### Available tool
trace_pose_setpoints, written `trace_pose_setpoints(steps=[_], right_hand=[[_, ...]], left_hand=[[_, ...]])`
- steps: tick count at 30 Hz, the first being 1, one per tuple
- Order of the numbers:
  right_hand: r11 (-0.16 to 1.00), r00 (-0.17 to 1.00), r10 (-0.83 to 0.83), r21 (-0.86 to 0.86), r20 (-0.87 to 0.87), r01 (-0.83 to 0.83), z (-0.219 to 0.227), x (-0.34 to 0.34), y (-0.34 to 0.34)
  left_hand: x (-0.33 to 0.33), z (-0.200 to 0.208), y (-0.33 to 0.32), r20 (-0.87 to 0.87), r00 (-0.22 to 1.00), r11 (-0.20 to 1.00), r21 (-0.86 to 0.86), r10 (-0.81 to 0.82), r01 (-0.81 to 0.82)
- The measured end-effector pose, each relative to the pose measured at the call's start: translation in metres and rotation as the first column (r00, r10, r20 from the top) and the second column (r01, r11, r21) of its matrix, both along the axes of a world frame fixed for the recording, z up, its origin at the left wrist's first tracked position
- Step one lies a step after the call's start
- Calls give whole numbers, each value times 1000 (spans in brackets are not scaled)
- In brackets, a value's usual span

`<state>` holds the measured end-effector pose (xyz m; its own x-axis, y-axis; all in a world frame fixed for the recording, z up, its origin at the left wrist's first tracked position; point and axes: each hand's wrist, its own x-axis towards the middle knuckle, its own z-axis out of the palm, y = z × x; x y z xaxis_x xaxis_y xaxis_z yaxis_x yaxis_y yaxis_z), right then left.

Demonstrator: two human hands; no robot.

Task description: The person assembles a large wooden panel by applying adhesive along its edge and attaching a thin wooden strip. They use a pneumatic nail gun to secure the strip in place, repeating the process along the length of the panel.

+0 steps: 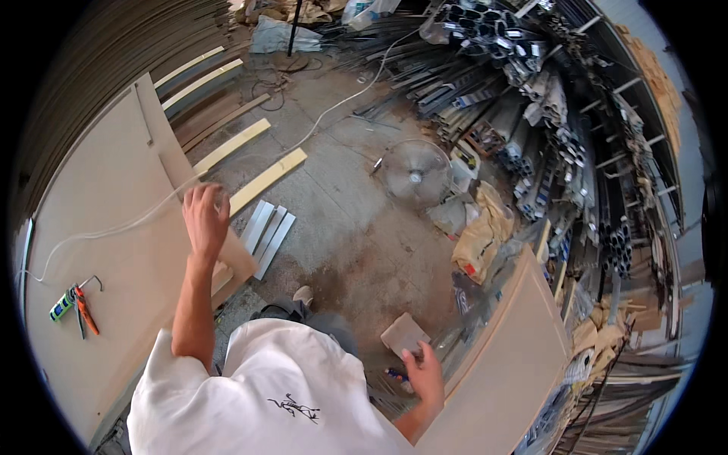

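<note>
My left hand (205,218) is over the right edge of the large beige board (114,212), back of the hand up. Its fingers are bent and slightly apart, with nothing visible in them. A blurred beige board end (239,258) shows below the wrist. My right hand (426,375) is low on the right, thumb and forefinger apart. Just beyond its fingertips is a small beige rectangular piece (406,334); I cannot tell whether they touch. A small dark-blue tool (395,374) shows beside the thumb, partly hidden.
On the large board lie a caulking gun (80,307) and a pale hose (114,229). Yellowish strips (269,180) jut out beyond it, near silvery metal profiles (267,235). A fan (415,174) stands ahead. Stacked metal tubes (523,114) and another beige panel (504,341) are on the right.
</note>
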<state>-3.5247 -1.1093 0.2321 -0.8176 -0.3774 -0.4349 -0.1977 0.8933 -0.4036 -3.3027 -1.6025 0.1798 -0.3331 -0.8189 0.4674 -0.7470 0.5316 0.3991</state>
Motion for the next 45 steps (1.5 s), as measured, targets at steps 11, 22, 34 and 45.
trace_pose_setpoints(steps=[11, 22, 34, 45], right_hand=[[952, 998, 61, 302, -28, -50, -48, -296, -130], [548, 520, 818, 55, -245, -835, 12, -532, -542], [174, 170, 984, 96, -50, -980, -21, -542, -863], [-614, -635, 752, 161, -177, -773, 34, -295, -1095]], left_hand=[[-19, -112, -172, 723, 619, 807, 147, 306, -572], [-32, -124, -169, 658, 532, 662, 66, 534, -747], [-59, -140, -165, 706, 303, 358, 76, 640, -931], [-75, -100, -166, 604, 314, 233, 210, 733, -949]])
